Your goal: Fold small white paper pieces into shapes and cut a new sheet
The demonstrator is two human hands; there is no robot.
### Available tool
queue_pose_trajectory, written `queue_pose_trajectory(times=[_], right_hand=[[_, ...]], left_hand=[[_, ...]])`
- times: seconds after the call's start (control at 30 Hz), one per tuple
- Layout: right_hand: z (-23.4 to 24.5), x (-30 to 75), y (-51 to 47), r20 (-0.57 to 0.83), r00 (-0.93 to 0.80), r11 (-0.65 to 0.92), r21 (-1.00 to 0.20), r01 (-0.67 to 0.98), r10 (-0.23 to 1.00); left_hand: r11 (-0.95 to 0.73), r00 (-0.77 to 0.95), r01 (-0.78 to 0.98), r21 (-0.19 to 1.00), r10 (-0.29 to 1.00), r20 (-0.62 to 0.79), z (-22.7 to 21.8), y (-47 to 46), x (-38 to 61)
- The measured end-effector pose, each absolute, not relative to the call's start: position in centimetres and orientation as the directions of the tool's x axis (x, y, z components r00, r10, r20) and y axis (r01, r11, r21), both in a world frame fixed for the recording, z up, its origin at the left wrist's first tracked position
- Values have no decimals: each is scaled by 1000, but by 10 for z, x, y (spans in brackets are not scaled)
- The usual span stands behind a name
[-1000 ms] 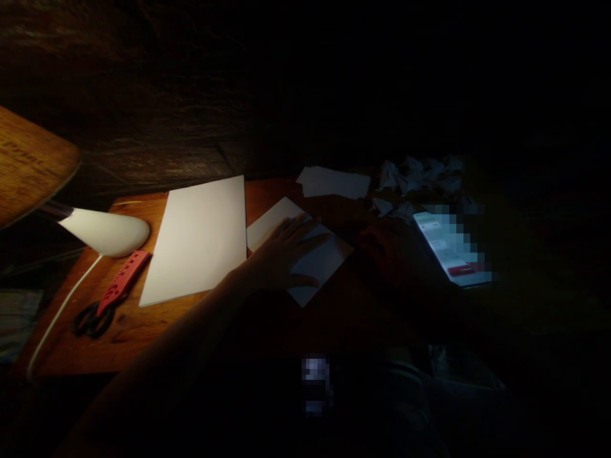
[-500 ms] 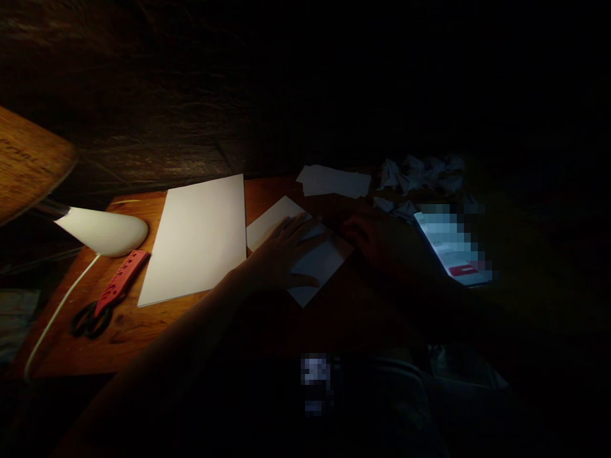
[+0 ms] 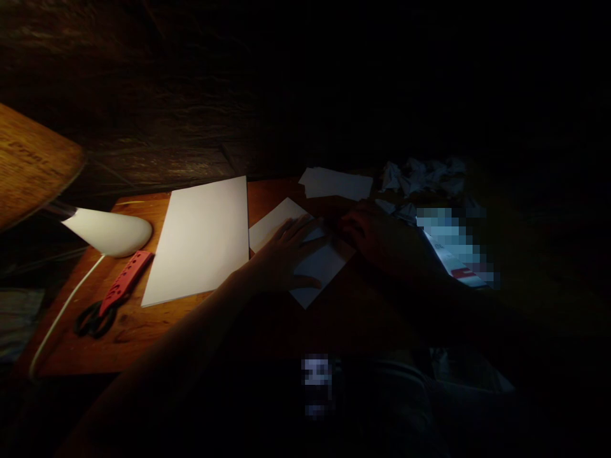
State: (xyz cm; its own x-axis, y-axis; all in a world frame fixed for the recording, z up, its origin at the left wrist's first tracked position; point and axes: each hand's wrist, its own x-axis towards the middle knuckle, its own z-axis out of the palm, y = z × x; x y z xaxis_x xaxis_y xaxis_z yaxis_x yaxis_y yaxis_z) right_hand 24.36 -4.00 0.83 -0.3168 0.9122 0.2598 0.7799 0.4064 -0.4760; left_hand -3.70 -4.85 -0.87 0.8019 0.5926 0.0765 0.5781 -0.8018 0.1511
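My left hand (image 3: 286, 254) lies flat with spread fingers on a folded white sheet of paper (image 3: 315, 270) in the middle of a wooden table (image 3: 128, 331). In deep shadow, my right hand (image 3: 370, 232) sits at the sheet's right corner, its fingers curled toward the paper's edge; the dark hides how they grip. A larger stack of white paper (image 3: 200, 238) lies just left of the folded sheet.
A white lamp (image 3: 107, 232) with a cord shines at the left. Scissors in a red sheath (image 3: 112, 302) lie beside it. More white paper (image 3: 337, 184) and crumpled paper (image 3: 420, 175) sit at the back. A lit phone (image 3: 453, 248) is at the right.
My right hand moved left from near the phone to the right corner of the folded sheet. My left hand stayed flat on the paper.
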Motion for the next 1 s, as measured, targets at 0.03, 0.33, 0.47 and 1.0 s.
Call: queue_pose_trajectory(times=[0.03,0.33,0.47,1.0], right_hand=[[6,242,-36,263,-335,423,-469,775,905],[8,223,-24,250,-333,414,-448,793,909],[15,228,-34,253,-247,339,-439,832,935],[12,205,-16,265,-303,392,-418,820,916]], left_hand=[[-799,799,582,151,597,81,-9,-49,-37],[-812,807,564,151,581,110,-6,-51,-40],[-814,809,560,155,578,107,-5,-50,-39],[-810,802,567,150,585,122,-10,-50,-39]])
